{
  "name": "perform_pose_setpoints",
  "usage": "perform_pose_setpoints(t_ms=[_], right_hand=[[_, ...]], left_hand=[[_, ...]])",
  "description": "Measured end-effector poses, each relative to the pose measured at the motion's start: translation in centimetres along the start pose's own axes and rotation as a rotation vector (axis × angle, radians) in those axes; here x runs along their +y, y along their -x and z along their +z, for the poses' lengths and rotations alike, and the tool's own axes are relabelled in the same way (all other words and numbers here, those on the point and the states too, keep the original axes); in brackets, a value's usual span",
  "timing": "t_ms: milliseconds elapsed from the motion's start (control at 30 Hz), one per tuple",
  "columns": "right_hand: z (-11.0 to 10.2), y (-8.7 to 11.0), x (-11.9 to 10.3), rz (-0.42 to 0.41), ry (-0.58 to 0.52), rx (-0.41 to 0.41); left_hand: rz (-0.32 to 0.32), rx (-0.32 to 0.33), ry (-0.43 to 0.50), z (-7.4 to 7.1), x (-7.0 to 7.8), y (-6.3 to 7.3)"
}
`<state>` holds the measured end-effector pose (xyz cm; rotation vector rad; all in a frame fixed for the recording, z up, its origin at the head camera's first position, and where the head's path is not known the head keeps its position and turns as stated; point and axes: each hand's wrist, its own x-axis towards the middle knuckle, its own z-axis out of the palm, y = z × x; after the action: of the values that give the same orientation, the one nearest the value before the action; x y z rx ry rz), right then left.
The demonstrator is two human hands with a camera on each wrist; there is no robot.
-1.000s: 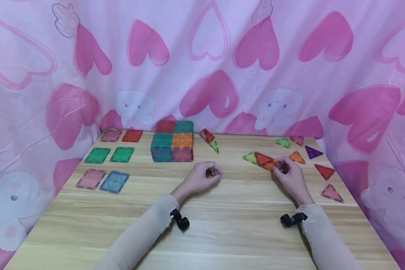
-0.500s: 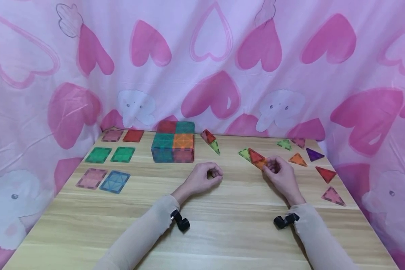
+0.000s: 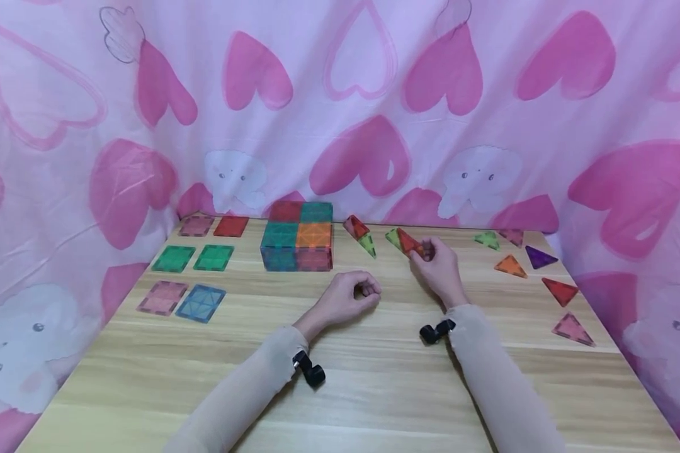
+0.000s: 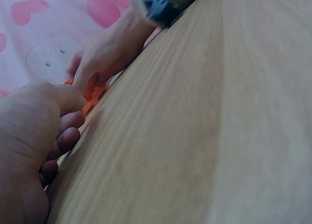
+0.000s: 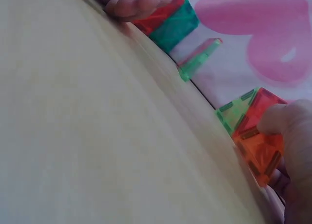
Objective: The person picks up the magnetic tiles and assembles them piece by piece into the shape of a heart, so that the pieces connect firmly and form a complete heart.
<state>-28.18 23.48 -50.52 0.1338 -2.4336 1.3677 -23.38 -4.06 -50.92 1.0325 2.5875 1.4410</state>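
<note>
My right hand (image 3: 439, 267) pinches a joined piece of triangular magnetic tiles (image 3: 403, 242) between thumb and fingers, above the back middle of the table. In the right wrist view the piece shows a green triangle (image 5: 239, 110), a red part under the thumb and an orange triangle (image 5: 261, 151). Left of it stands a similar red and green piece (image 3: 362, 238) of joined triangles. My left hand (image 3: 342, 299) rests on the table with fingers loosely curled and nothing in them. Just behind that hand is a box (image 3: 297, 236) of coloured square magnetic tiles.
On the left lie several loose square tiles, among them a blue one (image 3: 201, 303) and a green one (image 3: 173, 258). Loose triangles, such as an orange one (image 3: 510, 265) and a purple one (image 3: 541, 257), are spread at the right. A pink heart-print curtain (image 3: 357, 151) hangs behind the table.
My right hand has carried the joined triangle piece left and toward the back, closer to the other red and green piece. My left hand has stayed in place.
</note>
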Motion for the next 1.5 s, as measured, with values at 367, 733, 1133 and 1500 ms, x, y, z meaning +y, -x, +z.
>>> perform_pose_setpoints(t_ms=[367, 733, 1133, 1500], right_hand=[[2.9, -2.0, -0.7, 0.010, -0.032, 0.056], [3.5, -2.2, -0.8, 0.025, -0.062, 0.028], [1.9, -1.6, 0.1, 0.030, -0.153, -0.049], [-0.9, -0.4, 1.3, -0.003, -0.179, -0.012]], left_hand=[[-0.015, -0.022, -0.004, 0.4, -0.1, -0.2], [-0.020, 0.001, 0.002, 0.3, 0.1, 0.1], [0.002, -0.009, 0.011, 0.2, 0.1, 0.0], [0.016, -0.003, 0.014, 0.1, -0.1, 0.0]])
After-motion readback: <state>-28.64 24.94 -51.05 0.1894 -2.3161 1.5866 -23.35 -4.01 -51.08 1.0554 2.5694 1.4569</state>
